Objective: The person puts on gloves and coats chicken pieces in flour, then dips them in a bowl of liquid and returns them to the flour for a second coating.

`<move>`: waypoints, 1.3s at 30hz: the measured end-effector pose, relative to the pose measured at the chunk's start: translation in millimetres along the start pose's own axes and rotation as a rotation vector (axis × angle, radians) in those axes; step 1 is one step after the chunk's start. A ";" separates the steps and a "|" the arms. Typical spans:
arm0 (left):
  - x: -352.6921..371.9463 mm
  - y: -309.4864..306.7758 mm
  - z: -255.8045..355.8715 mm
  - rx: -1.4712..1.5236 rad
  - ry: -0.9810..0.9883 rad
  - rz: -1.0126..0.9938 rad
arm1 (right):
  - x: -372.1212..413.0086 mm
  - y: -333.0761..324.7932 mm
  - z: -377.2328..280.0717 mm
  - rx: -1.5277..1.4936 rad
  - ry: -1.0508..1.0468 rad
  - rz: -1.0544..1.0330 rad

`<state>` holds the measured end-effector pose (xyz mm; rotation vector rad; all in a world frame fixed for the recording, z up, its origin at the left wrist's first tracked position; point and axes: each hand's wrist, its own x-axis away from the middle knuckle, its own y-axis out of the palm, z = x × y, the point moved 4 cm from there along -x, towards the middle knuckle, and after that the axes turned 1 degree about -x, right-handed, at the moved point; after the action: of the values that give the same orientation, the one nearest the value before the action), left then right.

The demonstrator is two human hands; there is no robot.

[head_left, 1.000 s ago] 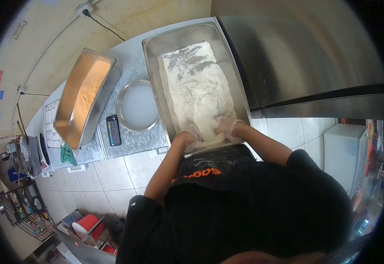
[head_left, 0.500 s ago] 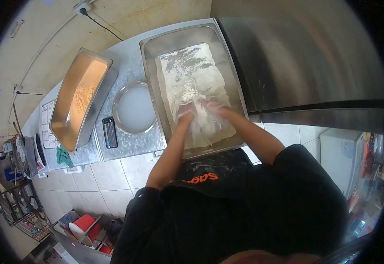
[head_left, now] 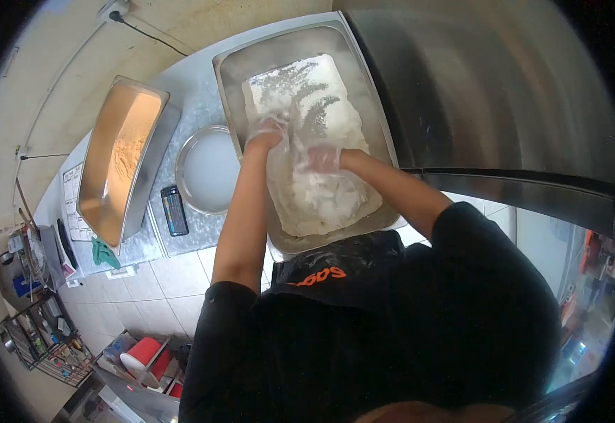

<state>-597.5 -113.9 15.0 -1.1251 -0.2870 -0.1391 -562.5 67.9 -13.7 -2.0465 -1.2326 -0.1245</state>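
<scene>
A deep steel pan (head_left: 226, 84) holds a broad bed of white flour (head_left: 339, 123), with pale lumps heaped near its front end. Both my hands wear loose clear plastic gloves and are down in this pan. My left hand (head_left: 269, 132) is over the left side of the flour, its fingers blurred and partly lost in the glove. Nearer the front and to the right, my right hand (head_left: 324, 158) is at the flour just behind the white lumps (head_left: 332, 201). Its fingers are hidden by the glove and flour.
Left of the pan are a round steel-rimmed bowl or sieve (head_left: 212, 169), a phone (head_left: 174, 211) and a long steel pan (head_left: 154, 134) with orange-brown powder (head_left: 126, 158). A green cloth (head_left: 103, 252) hangs at the counter edge. A steel fridge (head_left: 476, 92) stands right.
My hands, close together over the flour before, have moved apart. The left went forward and left, the right slightly back and left. Lumps now show at the front.
</scene>
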 end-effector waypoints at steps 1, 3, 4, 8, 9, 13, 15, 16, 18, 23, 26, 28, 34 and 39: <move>6.8 6.8 -0.8 0.001 0.006 -0.002 | -1.4 11.7 20.2 0.007 -0.112 -0.132; 33.0 39.5 -0.4 0.301 0.121 -0.210 | 21.8 10.4 22.5 0.006 -0.216 -0.271; 54.5 49.5 2.8 0.246 0.127 -0.166 | 48.7 -16.4 3.9 0.023 0.008 -0.126; 147.6 82.9 30.8 0.144 -0.162 -0.084 | 131.3 4.3 -30.4 0.433 -0.014 0.470; 151.6 107.6 24.1 0.375 -0.304 -0.307 | 130.1 6.1 -29.6 0.438 -0.015 0.477; 114.3 213.5 -27.1 0.805 -0.162 0.013 | 116.5 25.8 -18.1 -0.752 0.573 0.376; 142.1 127.9 -4.9 0.731 -0.295 -0.072 | 111.4 47.6 26.4 -0.823 0.534 0.235; 154.7 99.8 -0.3 0.637 -0.322 -0.139 | 109.7 61.0 67.8 -0.560 0.357 0.188; 173.0 73.3 2.8 0.453 -0.335 -0.259 | 109.7 70.5 96.2 -0.321 0.183 0.192; 178.6 128.1 -5.6 0.584 -0.277 -0.176 | 99.2 89.1 45.6 -0.091 0.606 0.061; 173.0 120.2 3.4 1.211 -0.685 -0.152 | 128.0 67.5 -10.7 -1.127 0.457 0.275; 186.7 93.4 21.9 1.415 -0.838 -0.156 | 117.9 70.2 56.4 -1.392 0.468 0.214; 190.9 143.1 -11.2 0.259 0.016 -0.434 | 136.5 53.5 -16.2 0.033 0.403 -0.134; 171.9 111.1 -1.1 0.768 0.071 -0.397 | 137.2 27.2 -10.2 -0.023 0.348 0.018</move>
<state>-405.1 -61.5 -31.1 -0.2919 -0.4498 -0.3820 -464.6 154.0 37.9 -1.9522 -0.9989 -0.4679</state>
